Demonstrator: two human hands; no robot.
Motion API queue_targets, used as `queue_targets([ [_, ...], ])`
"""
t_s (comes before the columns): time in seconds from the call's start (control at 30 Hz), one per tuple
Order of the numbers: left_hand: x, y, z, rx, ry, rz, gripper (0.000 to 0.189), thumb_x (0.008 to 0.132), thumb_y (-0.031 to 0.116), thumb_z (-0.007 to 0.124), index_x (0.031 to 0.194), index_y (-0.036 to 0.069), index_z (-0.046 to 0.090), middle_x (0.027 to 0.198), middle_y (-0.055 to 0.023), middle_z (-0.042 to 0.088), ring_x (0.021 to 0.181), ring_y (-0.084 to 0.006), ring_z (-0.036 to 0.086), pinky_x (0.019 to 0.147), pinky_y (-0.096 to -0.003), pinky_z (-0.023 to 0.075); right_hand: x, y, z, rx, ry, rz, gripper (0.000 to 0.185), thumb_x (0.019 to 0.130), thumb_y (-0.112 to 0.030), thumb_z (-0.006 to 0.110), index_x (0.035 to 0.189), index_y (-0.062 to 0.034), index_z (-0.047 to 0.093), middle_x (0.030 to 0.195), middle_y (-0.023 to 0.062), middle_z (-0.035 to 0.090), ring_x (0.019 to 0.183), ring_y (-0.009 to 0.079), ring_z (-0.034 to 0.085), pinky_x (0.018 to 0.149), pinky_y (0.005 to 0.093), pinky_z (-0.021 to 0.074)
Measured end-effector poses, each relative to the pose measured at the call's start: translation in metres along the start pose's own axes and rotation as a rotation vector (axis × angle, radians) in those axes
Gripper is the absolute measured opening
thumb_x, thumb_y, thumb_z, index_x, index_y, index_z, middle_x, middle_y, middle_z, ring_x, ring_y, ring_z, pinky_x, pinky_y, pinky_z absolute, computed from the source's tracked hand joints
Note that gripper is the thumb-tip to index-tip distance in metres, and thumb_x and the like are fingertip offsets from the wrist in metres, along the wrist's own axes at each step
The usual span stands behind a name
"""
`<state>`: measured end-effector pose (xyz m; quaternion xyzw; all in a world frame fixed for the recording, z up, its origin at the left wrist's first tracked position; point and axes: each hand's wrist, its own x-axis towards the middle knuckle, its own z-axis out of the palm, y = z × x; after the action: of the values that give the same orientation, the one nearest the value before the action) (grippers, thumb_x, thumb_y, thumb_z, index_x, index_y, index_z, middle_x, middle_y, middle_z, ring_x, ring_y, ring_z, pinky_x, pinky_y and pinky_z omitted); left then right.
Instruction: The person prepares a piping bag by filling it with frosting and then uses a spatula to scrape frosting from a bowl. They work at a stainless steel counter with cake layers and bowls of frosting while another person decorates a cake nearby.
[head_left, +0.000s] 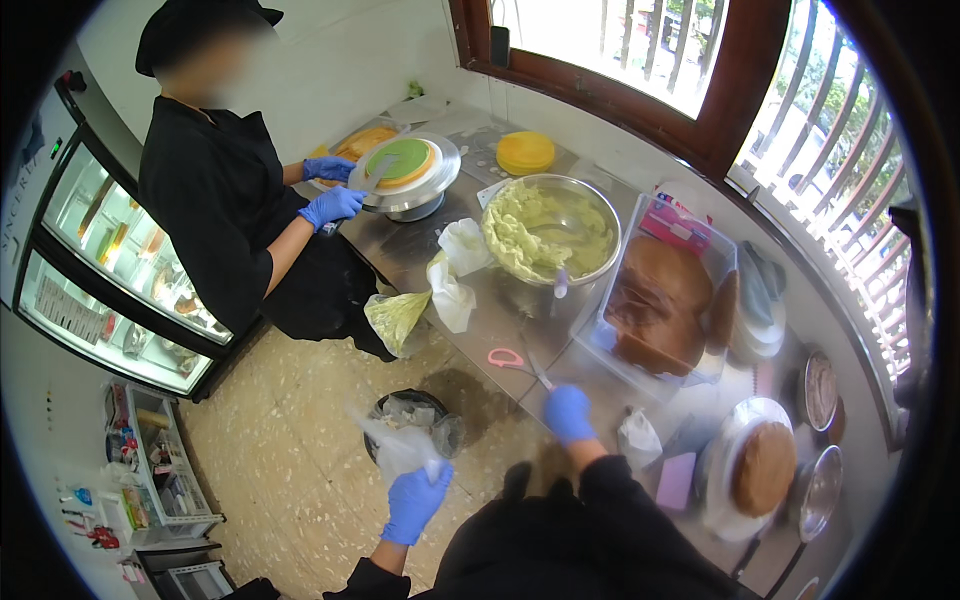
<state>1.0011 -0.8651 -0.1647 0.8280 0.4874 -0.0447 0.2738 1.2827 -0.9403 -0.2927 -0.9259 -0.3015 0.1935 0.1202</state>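
Observation:
My left hand (417, 504), in a blue glove, grips a crumpled clear plastic bag (405, 450). The bag hangs over a black waste bin (369, 442) on the floor and hides part of it. At the front edge of the steel table (487, 330), my gloved right hand (570, 415) is closed on a pair of scissors (536, 367). Their blades are spread and one pink loop lies to the left; the glove hides the other end. A piping bag of pale green cream (397, 319) hangs over the table edge, farther left.
A co-worker (217, 202) holds a spatula (380, 176) over a green-topped cake (401, 161) on a turntable (442, 169). Behind the scissors are a bowl of green cream (551, 225) and a plastic box (585, 330) of brown cake layers (660, 300). At right stands a brown cake (765, 469).

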Motion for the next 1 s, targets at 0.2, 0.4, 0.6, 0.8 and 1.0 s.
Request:
queue_targets([
  [0.2, 0.038, -0.02, 0.046, -0.555, 0.025, -0.082, 0.055, 0.088, 0.054, 0.044, 0.088, 0.003, 0.066, 0.073, -0.0227, 0.062, 0.067, -0.034, 0.062, 0.059, -0.0396, 0.0468, -0.076, 0.036, -0.028, 0.296, 0.235, -0.336, 0.015, 0.084, -0.012, 0.052, 0.092, -0.006, 0.063, 0.089, 0.016, 0.064, 0.079, 0.0324, 0.063, 0.066, 0.0407, 0.0505],
  [0.4, 0.021, 0.064, 0.031, -0.747, -0.116, 0.309, 0.041, 0.09, 0.043, 0.048, 0.095, 0.005, 0.064, 0.073, -0.0209, 0.061, 0.066, -0.0344, 0.061, 0.06, -0.0385, 0.0479, -0.116, 0.021, -0.044, 0.422, 0.527, -0.475, 0.023, 0.086, -0.01, 0.054, 0.108, -0.0039, 0.058, 0.097, 0.0146, 0.063, 0.08, 0.0303, 0.063, 0.07, 0.0357, 0.0513],
  [0.6, -0.003, 0.079, 0.008, -0.504, -0.29, 0.582, 0.027, 0.085, 0.028, 0.06, 0.097, 0.004, 0.061, 0.069, -0.0179, 0.061, 0.065, -0.0307, 0.061, 0.058, -0.037, 0.0473, -0.135, 0.001, -0.061, 1.381, 0.078, -0.064, 0.04, 0.086, -0.009, 0.057, 0.123, 0.0029, 0.048, 0.103, 0.0104, 0.062, 0.093, 0.016, 0.06, 0.083, 0.028, 0.0472],
  [0.8, -0.002, -0.009, -0.031, -1.266, -0.484, 0.285, 0.04, 0.067, 0.021, 0.077, 0.096, -0.001, 0.06, 0.081, -0.0049, 0.063, 0.074, -0.0129, 0.059, 0.067, -0.0277, 0.0472, -0.145, 0.02, -0.115, 1.268, 0.097, -0.176, 0.046, 0.087, -0.011, 0.057, 0.127, 0.0045, 0.042, 0.113, 0.0136, 0.055, 0.093, 0.0191, 0.059, 0.085, 0.0297, 0.0465],
  [1.0, 0.003, -0.033, -0.073, -1.172, -0.68, 0.418, 0.034, 0.056, 0.012, 0.084, 0.081, 0.001, 0.063, 0.07, -0.0045, 0.062, 0.062, -0.0129, 0.056, 0.058, -0.026, 0.0438, -0.158, 0.044, -0.13, 1.36, -0.083, -0.296, 0.045, 0.082, -0.019, 0.063, 0.119, 0.0047, 0.052, 0.102, 0.0115, 0.062, 0.095, 0.0193, 0.06, 0.088, 0.0273, 0.0439],
])
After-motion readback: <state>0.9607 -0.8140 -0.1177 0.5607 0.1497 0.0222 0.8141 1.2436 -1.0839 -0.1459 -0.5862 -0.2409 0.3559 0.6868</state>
